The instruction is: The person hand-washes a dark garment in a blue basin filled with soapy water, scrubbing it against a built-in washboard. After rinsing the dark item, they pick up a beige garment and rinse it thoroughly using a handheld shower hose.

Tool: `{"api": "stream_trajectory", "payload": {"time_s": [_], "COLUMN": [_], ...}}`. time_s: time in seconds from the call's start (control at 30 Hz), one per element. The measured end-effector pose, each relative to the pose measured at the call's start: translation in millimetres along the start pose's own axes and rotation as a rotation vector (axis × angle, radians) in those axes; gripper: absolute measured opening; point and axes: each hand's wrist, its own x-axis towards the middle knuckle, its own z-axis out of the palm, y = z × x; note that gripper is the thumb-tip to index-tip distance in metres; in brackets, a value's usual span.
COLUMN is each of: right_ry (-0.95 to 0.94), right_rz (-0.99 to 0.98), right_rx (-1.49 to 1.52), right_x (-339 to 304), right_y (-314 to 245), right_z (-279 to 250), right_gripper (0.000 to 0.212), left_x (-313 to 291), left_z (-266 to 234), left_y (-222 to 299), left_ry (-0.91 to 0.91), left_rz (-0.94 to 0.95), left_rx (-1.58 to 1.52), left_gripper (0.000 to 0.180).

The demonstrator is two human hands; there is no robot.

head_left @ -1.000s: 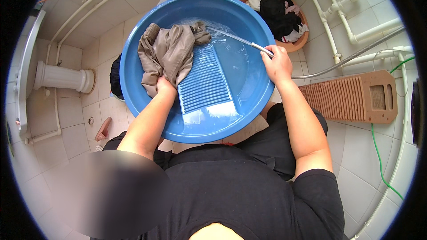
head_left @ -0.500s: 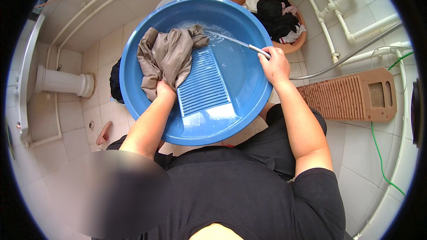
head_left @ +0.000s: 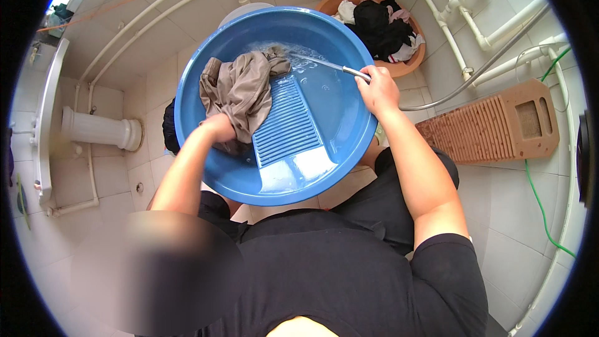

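Note:
A taupe garment [head_left: 244, 87] lies bunched at the left side of a big blue basin [head_left: 293, 193] that has a ribbed washboard [head_left: 287, 125] moulded into it. My left hand [head_left: 219, 128] is closed on the near-left edge of the cloth, its fingertips hidden in the folds. At the basin's right rim, my right hand [head_left: 380, 92] grips the metal end of a grey shower hose [head_left: 493, 65]. A thin stream of water runs leftward from the hose end and splashes beside the top of the garment. Shallow water covers the basin's far part.
An orange-brown tub [head_left: 409, 65] of dark and light clothes stands behind, to the right. A brown washboard [head_left: 493, 125] lies at right, near a green cord [head_left: 538, 212]. White pipes [head_left: 446, 37] line the walls. On the left is a white pedestal [head_left: 103, 128].
My left hand has shifted left with the garment's edge, and the cloth's folds have changed. My right hand still holds the hose as water flows. The whole view has shifted slightly.

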Motion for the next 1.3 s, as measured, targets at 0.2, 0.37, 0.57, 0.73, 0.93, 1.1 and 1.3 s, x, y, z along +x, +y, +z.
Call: {"api": "stream_trajectory", "payload": {"time_s": [0.2, 0.37, 0.57, 0.73, 0.93, 1.1, 1.3], "right_ry": [-0.011, -0.02, -0.031, -0.027, 0.001, -0.005, -0.009], "right_rz": [-0.004, 0.006, 0.04, -0.012, 0.012, 0.004, 0.02], "right_rx": [0.009, 0.017, 0.004, 0.054, 0.05, 0.071, 0.074], "right_x": [0.7, 0.8, 1.2, -0.5, -0.6, 0.8, 0.6], "right_y": [1.5, -1.2, 5.0, -4.1, 7.7, -1.4, 3.8], "right_z": [0.2, -1.1, -1.4, 0.8, -2.2, 2.3, 1.3], "right_gripper": [0.023, 0.025, 0.024, 0.022, 0.02, 0.02, 0.021], "left_x": [-79.3, -111.2, -153.2, -183.7, -137.6, -48.6, -61.4], "left_z": [-105.7, -210.7, -301.7, -325.0, -273.0, -166.6, -74.6], "left_y": [-26.6, -13.7, 52.2, 74.7, 91.2, -35.2, -15.5], "left_ry": [0.559, 1.046, 1.312, 1.378, 1.334, 1.104, 0.78], "left_rz": [0.275, 0.45, 0.664, 1.036, 0.609, 0.241, -0.088], "left_rx": [-1.1, -1.619, -1.874, -1.694, -1.79, -1.535, -0.513], "left_gripper": [0.034, 0.025, 0.022, 0.017, 0.022, 0.031, 0.081]}}
